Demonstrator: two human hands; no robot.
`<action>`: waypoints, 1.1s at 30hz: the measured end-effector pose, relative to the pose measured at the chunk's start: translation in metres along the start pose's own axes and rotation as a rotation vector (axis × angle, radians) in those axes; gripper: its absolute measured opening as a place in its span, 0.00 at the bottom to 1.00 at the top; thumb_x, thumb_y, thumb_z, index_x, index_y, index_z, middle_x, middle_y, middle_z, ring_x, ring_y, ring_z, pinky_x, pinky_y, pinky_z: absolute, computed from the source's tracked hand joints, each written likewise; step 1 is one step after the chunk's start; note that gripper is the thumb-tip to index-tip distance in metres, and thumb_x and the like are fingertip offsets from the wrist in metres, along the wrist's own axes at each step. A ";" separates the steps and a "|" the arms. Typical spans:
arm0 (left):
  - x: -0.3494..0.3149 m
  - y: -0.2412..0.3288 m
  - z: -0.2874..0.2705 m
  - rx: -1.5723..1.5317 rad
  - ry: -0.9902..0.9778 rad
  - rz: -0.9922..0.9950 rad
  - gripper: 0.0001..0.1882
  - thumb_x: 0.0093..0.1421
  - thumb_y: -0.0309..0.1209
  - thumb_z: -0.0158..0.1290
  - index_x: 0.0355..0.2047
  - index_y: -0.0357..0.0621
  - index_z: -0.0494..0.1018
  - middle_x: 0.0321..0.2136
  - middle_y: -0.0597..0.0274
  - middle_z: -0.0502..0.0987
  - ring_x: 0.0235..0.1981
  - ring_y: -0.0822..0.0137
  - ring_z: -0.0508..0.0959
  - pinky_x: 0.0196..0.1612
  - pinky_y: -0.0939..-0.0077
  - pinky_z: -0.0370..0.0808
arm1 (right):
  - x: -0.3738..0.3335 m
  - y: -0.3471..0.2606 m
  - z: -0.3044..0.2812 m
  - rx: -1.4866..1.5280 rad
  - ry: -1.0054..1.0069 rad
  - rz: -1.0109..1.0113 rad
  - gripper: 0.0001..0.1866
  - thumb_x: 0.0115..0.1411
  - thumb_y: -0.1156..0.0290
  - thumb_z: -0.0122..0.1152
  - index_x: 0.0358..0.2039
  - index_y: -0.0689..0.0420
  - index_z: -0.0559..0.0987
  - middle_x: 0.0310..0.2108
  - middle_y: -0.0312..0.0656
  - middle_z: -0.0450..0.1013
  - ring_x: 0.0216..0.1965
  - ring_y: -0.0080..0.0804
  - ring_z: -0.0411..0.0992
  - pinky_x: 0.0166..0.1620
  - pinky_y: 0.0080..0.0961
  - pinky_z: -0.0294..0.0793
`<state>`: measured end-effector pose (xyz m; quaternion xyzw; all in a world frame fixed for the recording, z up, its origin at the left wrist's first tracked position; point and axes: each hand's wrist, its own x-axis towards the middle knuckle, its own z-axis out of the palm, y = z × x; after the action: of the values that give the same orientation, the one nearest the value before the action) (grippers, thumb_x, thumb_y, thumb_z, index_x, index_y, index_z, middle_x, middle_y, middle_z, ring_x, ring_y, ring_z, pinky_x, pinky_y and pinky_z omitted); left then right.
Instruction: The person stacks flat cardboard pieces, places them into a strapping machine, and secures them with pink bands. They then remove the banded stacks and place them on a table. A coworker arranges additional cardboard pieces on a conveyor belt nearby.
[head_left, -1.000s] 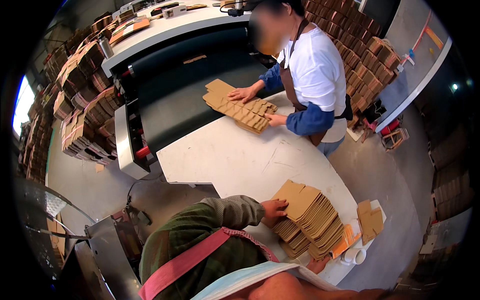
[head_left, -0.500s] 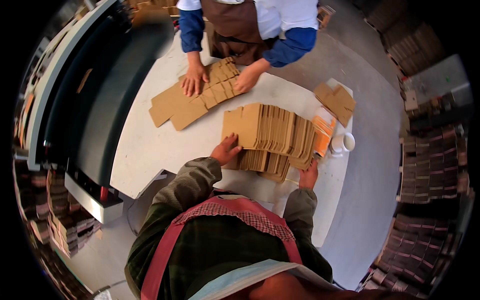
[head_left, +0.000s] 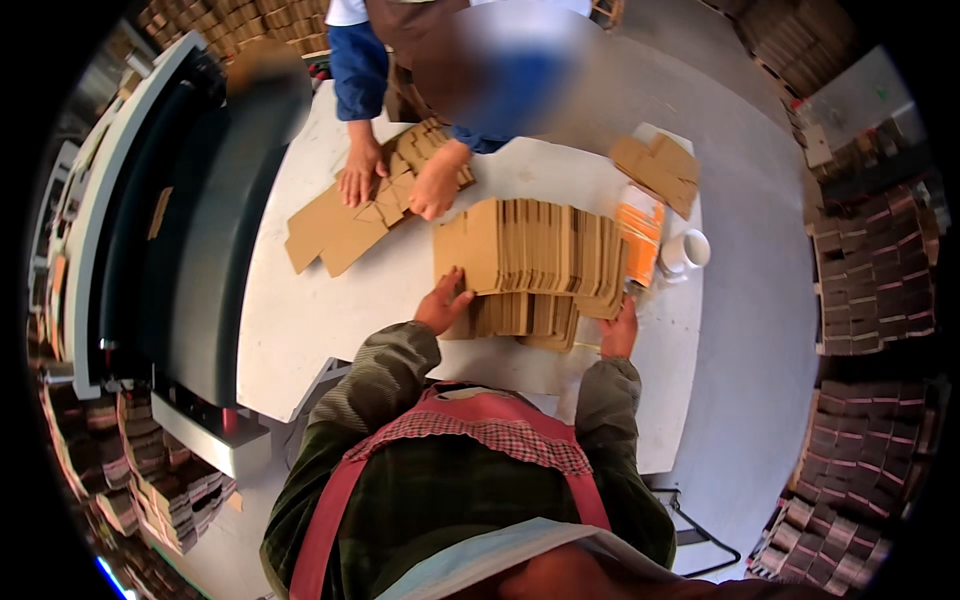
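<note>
A fanned row of flat brown cardboard box blanks (head_left: pixel 530 245) leans in overlapping layers on the white table, with a lower row (head_left: pixel 515 315) along its near side. My left hand (head_left: pixel 443 302) grips the row's lower left corner, its fingertips on the leftmost piece. At the opposite end my right hand (head_left: pixel 619 328) holds the lower right corner, its fingers partly hidden behind the cardboard. Across the table a co-worker's two hands (head_left: pixel 362 172) rest on another spread of slotted cardboard blanks (head_left: pixel 340 225).
A dark conveyor belt (head_left: pixel 215 270) runs along the table's left side. To the right of the row lie an orange-and-white packet (head_left: pixel 640 235), a white cup or roll (head_left: pixel 686 252) and more cardboard pieces (head_left: pixel 658 170). Bundled cardboard stacks (head_left: pixel 875 270) stand at the far right.
The view has shifted slightly. My hands stay at both ends of the cardboard row. The co-worker's hand on the right has moved left and nearer over the slotted blanks.
</note>
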<state>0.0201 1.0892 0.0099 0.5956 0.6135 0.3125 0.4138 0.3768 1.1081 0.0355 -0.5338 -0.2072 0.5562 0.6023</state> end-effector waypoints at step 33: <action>-0.007 0.024 -0.012 0.077 -0.034 -0.052 0.34 0.60 0.48 0.47 0.61 0.43 0.55 0.63 0.51 0.53 0.63 0.55 0.54 0.62 0.69 0.54 | -0.003 -0.006 0.015 0.048 0.040 0.007 0.27 0.64 0.49 0.43 0.50 0.61 0.69 0.47 0.41 0.70 0.50 0.34 0.69 0.52 0.35 0.68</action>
<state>0.0202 1.0857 0.0377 0.6002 0.6331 0.2677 0.4090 0.3656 1.1132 0.0465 -0.5311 -0.1800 0.5522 0.6170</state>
